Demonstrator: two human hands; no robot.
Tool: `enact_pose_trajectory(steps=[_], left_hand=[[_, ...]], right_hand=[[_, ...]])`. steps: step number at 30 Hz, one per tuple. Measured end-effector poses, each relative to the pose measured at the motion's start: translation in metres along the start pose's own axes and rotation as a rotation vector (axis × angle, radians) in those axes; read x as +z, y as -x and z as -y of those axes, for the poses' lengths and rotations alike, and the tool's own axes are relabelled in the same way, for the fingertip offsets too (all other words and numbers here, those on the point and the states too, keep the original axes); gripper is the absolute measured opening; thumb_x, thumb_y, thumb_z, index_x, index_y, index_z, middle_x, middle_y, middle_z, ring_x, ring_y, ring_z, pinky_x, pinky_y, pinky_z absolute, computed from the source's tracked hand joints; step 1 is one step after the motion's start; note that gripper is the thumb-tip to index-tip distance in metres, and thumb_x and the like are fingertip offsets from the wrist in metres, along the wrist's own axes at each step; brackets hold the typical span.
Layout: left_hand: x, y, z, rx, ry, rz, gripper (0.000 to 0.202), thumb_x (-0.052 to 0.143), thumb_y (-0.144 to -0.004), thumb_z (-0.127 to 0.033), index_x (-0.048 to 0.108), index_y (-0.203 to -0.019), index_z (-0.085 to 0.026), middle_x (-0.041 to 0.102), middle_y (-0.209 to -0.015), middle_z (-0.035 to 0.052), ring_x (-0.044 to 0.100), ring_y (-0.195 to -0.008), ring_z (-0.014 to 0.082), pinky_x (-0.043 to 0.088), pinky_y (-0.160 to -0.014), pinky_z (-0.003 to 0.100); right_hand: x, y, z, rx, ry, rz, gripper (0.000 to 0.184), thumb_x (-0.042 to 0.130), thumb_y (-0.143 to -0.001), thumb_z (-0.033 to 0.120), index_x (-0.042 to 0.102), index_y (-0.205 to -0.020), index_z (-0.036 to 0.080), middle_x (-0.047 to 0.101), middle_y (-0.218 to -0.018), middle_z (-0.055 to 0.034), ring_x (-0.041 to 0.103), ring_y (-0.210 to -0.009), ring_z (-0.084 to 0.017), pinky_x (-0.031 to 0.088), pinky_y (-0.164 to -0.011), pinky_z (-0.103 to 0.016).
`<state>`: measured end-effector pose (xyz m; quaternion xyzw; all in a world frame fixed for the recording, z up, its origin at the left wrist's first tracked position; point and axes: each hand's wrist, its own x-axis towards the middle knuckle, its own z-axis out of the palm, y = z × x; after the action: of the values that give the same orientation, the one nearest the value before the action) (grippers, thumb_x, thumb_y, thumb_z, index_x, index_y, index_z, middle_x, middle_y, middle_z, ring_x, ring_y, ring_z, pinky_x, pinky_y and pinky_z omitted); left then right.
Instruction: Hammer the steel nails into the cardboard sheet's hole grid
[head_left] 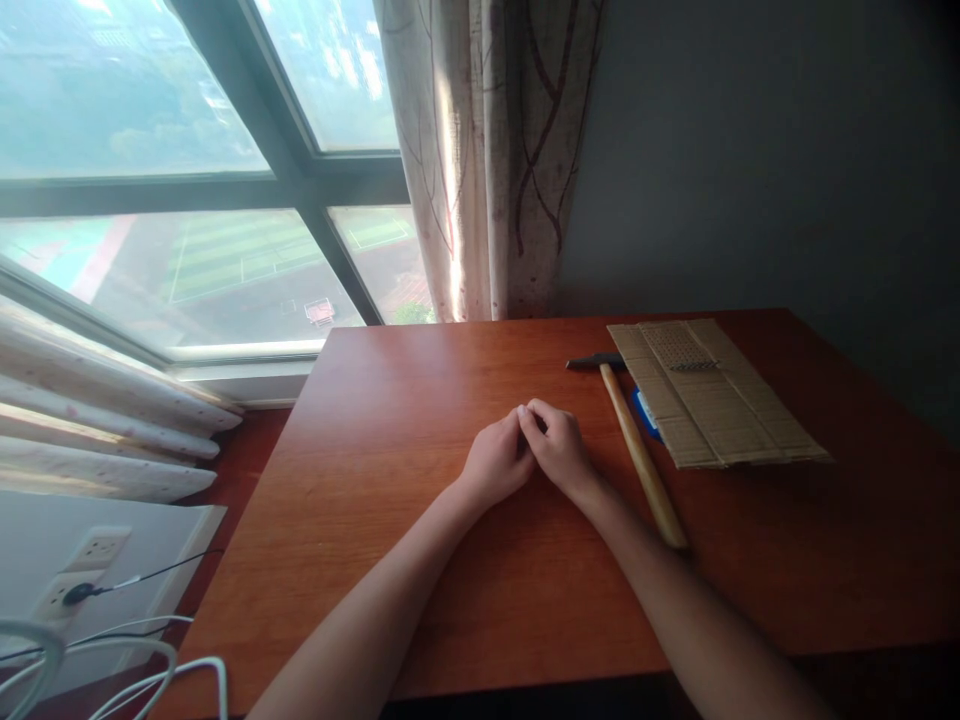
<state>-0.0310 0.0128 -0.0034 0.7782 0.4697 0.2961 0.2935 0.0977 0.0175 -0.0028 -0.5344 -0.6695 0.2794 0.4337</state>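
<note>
My left hand (pixel 496 460) and my right hand (pixel 556 448) meet over the middle of the table, fingertips touching. Both are closed, with the fingers curled inward and the thumbs near each other. Whether anything is inside them is hidden; no object shows between the fingers. Just right of my right hand lies a hammer (pixel 641 455) with a pale wooden handle and a dark metal head. Part of its head is covered by a flat piece of corrugated cardboard (pixel 720 400), which has a patch of small holes or marks. A blue-edged item (pixel 646 412) peeks out beneath the cardboard.
The reddish-brown wooden table (pixel 360 490) reaches to a dark wall. A window (pixel 247 260) and patterned curtains (pixel 480 150) stand behind and left. At lower left are a wall socket (pixel 97 550) with a black plug and looping white cables (pixel 172 660) beside the table edge.
</note>
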Motion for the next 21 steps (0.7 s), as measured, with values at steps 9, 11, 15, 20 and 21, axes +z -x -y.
enact_pose_trajectory(steps=[9,11,15,20,21], left_hand=[[-0.0009,-0.0007,-0.0019,-0.004,-0.001,0.006,0.010,0.048,-0.088,-0.021,0.051,-0.097,-0.019,0.068,-0.087,0.0072,0.064,-0.074,0.0214,0.046,-0.069,0.030],[-0.0014,-0.0007,-0.0027,-0.010,-0.011,0.011,0.009,0.048,-0.088,-0.021,0.051,-0.096,-0.019,0.068,-0.087,0.0076,0.065,-0.075,0.0219,0.046,-0.069,0.030],[-0.0018,-0.0005,-0.0036,-0.024,-0.022,0.017,0.010,0.048,-0.087,-0.019,0.052,-0.097,-0.019,0.069,-0.088,0.0076,0.066,-0.076,0.0223,0.046,-0.069,0.030],[-0.0012,-0.0008,-0.0032,-0.027,-0.021,0.016,0.010,0.048,-0.088,-0.021,0.052,-0.098,-0.020,0.069,-0.088,0.0075,0.066,-0.077,0.0225,0.047,-0.069,0.030],[-0.0012,-0.0008,-0.0032,-0.026,-0.020,0.015,0.010,0.048,-0.088,-0.021,0.052,-0.098,-0.019,0.069,-0.088,0.0076,0.066,-0.076,0.0225,0.047,-0.069,0.030]], right_hand=[[-0.0007,0.0009,-0.0011,0.011,0.003,0.007,0.035,0.045,-0.097,0.036,0.038,-0.065,0.022,0.047,-0.058,0.0036,0.045,-0.055,-0.012,0.032,-0.058,-0.026],[-0.0005,0.0010,-0.0012,0.010,0.003,0.008,0.036,0.045,-0.097,0.036,0.037,-0.065,0.022,0.046,-0.058,0.0036,0.045,-0.055,-0.012,0.032,-0.058,-0.027],[-0.0003,0.0005,-0.0012,0.006,0.000,0.009,0.036,0.045,-0.097,0.036,0.037,-0.065,0.022,0.045,-0.057,0.0038,0.044,-0.055,-0.012,0.032,-0.058,-0.027],[-0.0005,-0.0001,-0.0021,0.005,-0.002,0.012,0.036,0.045,-0.097,0.036,0.038,-0.065,0.022,0.046,-0.058,0.0036,0.044,-0.055,-0.012,0.032,-0.058,-0.027],[-0.0005,-0.0001,-0.0023,0.004,0.000,0.011,0.036,0.045,-0.097,0.036,0.038,-0.065,0.022,0.046,-0.058,0.0036,0.044,-0.055,-0.012,0.032,-0.058,-0.027]])
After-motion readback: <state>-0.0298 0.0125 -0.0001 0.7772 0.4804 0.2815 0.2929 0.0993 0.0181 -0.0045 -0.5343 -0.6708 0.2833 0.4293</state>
